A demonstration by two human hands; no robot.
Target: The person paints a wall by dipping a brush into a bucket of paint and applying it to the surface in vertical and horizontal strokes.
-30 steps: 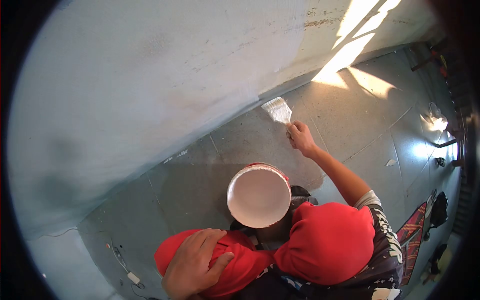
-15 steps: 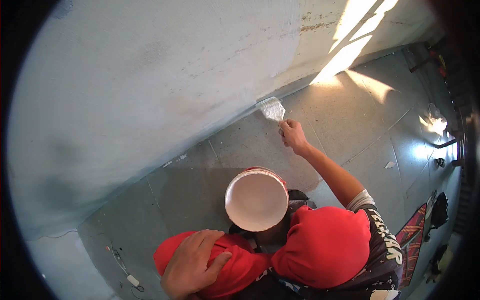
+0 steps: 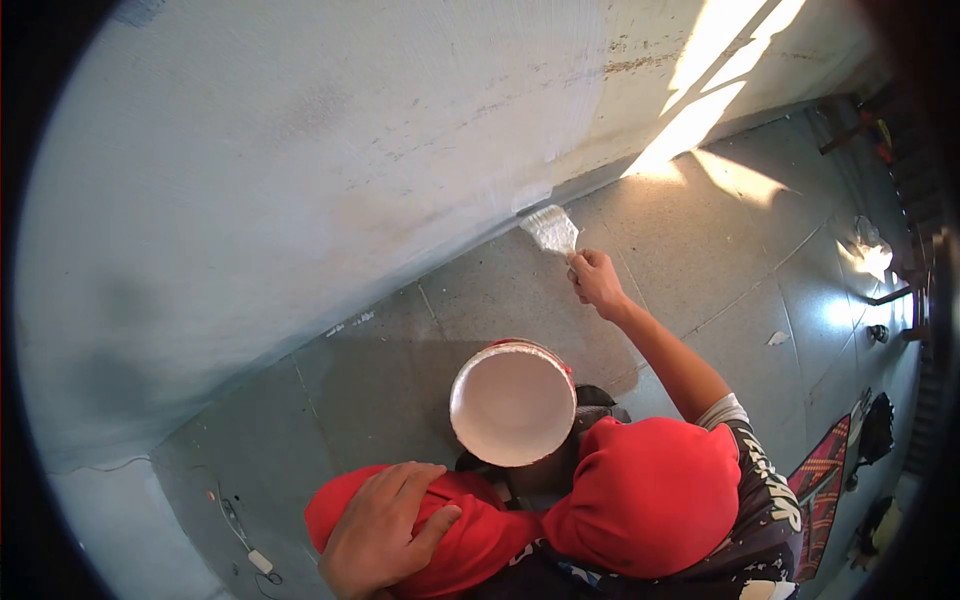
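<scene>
My right hand [image 3: 597, 281] is closed round the handle of a wide paintbrush [image 3: 551, 229] smeared with white paint. The bristles point at the foot of the pale wall [image 3: 330, 150], right by the line where it meets the floor. On my red-clothed knee [image 3: 455, 520] rests my left hand [image 3: 388, 530], fingers spread and holding nothing. Between my knees and the wall stands a round bucket [image 3: 513, 402], whitish inside with a paint-crusted, reddish rim.
Grey tiles [image 3: 390, 370] cover the floor. A white power strip with a cord [image 3: 260, 561] lies at lower left. Far right are a red patterned cloth [image 3: 822, 480], a black item [image 3: 876, 428] and a clear plastic bag [image 3: 872, 250]. Sunlight streaks the wall at upper right.
My right hand and the paintbrush have shifted slightly down and right, the bristles drawing back a little from the wall's foot. My left hand stays on the knee.
</scene>
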